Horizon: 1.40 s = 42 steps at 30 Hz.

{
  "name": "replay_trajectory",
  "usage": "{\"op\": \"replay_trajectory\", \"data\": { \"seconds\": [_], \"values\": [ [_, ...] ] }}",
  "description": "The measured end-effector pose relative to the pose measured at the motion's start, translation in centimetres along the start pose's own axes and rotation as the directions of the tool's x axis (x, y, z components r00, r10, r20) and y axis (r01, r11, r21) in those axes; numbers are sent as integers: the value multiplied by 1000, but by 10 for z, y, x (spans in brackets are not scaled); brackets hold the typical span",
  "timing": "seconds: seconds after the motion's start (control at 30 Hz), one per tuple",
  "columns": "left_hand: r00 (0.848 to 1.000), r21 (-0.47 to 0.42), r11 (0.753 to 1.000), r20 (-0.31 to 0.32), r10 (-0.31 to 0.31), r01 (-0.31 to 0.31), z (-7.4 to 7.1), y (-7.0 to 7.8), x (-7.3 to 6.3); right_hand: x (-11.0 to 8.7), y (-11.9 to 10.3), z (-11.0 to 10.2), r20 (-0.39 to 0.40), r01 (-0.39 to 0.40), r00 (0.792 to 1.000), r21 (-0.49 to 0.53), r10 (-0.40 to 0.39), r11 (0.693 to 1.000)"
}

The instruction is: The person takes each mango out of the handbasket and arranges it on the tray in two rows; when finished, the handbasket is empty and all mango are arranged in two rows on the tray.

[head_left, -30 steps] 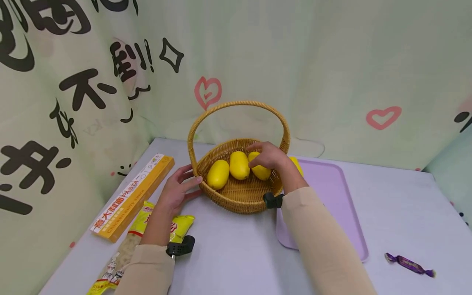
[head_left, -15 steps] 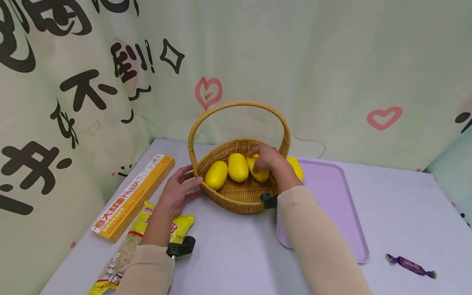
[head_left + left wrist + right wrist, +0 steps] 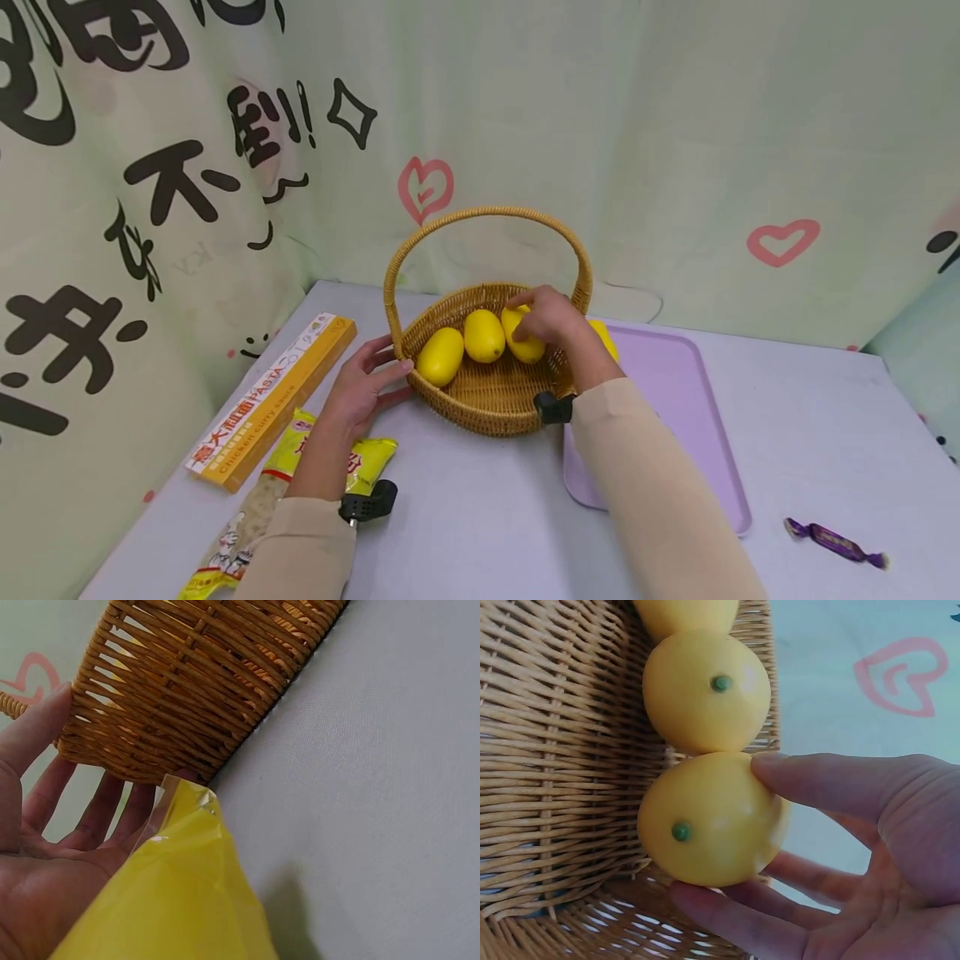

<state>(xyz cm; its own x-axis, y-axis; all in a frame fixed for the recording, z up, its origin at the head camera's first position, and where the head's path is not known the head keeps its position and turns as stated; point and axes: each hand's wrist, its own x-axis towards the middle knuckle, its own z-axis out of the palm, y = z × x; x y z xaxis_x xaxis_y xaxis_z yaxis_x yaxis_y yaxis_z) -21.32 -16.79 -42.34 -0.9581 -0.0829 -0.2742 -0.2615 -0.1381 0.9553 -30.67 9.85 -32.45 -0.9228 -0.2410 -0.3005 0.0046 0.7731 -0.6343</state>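
A wicker basket (image 3: 495,407) with a tall arched handle stands near the back of the table. Three smooth yellow mangoes with small green stems lie inside: a left one (image 3: 440,357), a middle one (image 3: 484,337) and a right one (image 3: 522,335). My right hand (image 3: 551,317) reaches over the basket's right side, thumb and fingers round the right mango (image 3: 712,821), which touches the middle mango (image 3: 705,690). At the basket's left side, my left hand (image 3: 358,387) holds the wicker (image 3: 172,690), thumb at the rim and fingers against the outer wall.
A pasta box (image 3: 273,404) and a yellow-ended clear food bag (image 3: 258,500) lie left, the bag partly under my left arm. A lilac tray (image 3: 690,417) sits right, with a yellow object (image 3: 604,337) at its back-left corner, mostly hidden. A purple-wrapped candy (image 3: 836,540) lies front right.
My right hand dipped leftward and down, then came back up a little, still at the right mango. All three mangoes have shifted slightly left. The left hand keeps its place on the basket.
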Motion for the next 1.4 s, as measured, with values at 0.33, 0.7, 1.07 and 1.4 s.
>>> {"op": "replay_trajectory", "data": {
  "seconds": [0.33, 0.7, 1.07, 1.4],
  "values": [
    [1000, 5, 1000, 5, 4, -4, 0, 0, 0, -8, -5, -8, -67, 54, 996, 35, -51, 998],
    [1000, 13, 1000, 12, 12, -12, 0, 2, -1, -16, -7, -14, -56, 73, 996, 111, -68, 991],
    [1000, 21, 1000, 20, 12, -13, 0, 2, -3, -36, -12, -20, -33, 102, 995, 201, -97, 974],
    [1000, 32, 999, 12, 1, -1, 0, 2, -3, -59, -12, -28, -15, 142, 990, 269, -143, 953]
  ]
}}
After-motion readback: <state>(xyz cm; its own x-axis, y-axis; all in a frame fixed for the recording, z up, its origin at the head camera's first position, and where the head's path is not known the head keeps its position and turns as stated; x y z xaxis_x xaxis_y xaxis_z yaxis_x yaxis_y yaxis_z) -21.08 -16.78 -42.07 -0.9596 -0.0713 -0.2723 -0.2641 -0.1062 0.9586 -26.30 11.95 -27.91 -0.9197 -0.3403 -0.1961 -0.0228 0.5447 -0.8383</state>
